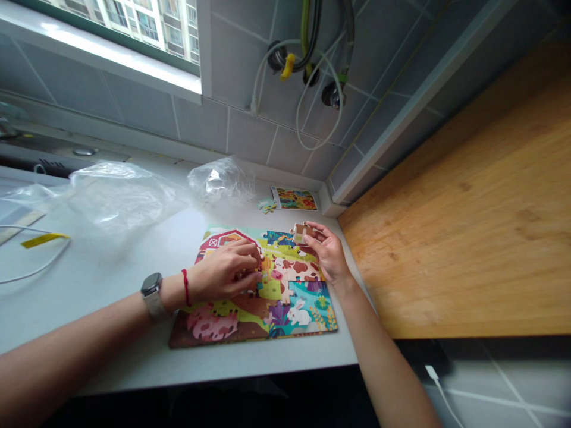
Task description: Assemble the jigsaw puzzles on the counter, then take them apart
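A jigsaw puzzle (307, 303) with farm pictures, among them a cow, a white rabbit, a pig and a red barn, lies on the white counter. My right hand (328, 249) pinches a brown and cream puzzle piece (302, 233) above the puzzle's upper right part. Over the middle left of the puzzle, my left hand (232, 267) has its fingers curled towards the thumb; what sits between them is mostly hidden. A watch and a red cord are on the left wrist.
Behind the puzzle lie a few loose pieces (267, 205) and a small picture card (297, 200). Crumpled clear plastic bags (129, 193) spread across the counter (116, 279). A wooden panel (464, 208) bounds the right side; a white cable with a yellow tag (44, 239) lies left.
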A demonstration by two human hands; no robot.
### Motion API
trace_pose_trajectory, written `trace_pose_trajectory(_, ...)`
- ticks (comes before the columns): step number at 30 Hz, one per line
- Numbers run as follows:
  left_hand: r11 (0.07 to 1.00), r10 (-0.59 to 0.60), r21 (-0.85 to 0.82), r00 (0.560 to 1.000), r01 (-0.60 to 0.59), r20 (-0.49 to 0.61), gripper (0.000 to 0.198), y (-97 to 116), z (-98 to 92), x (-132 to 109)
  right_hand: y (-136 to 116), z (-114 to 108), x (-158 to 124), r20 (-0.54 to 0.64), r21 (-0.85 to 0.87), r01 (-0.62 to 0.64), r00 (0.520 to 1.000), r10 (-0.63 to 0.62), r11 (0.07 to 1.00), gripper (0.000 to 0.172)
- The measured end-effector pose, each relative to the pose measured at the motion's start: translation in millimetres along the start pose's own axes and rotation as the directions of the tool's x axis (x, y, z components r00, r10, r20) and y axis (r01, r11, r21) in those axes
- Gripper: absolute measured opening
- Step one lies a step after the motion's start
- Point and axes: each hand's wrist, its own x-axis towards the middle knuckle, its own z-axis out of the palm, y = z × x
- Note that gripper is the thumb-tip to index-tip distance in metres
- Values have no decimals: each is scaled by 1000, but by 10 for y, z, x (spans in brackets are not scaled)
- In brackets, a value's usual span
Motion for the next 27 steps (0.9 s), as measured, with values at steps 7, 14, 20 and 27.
trace_pose_trajectory(7,1000,7,10,1000,-7,16,28,-11,2,-11,-69,-127,33,-62,-117,39,997,-46,992,45)
trace_pose_trajectory(14,1000,24,-13,999,-24,22,29,-34,67,-32,-123,-446,-533,34,-299,-157,984,175,941,49)
trace_pose_trajectory(20,999,43,22,999,-43,11,27,-42,92,-33,31,-626,-930,-4,-569,-33,999,38,822,43)
trace_pose_trajectory(27,998,39,45,999,-38,-14,28,-69,79,-33,7,-596,-953,-5,-736,2,1000,-9,677,43)
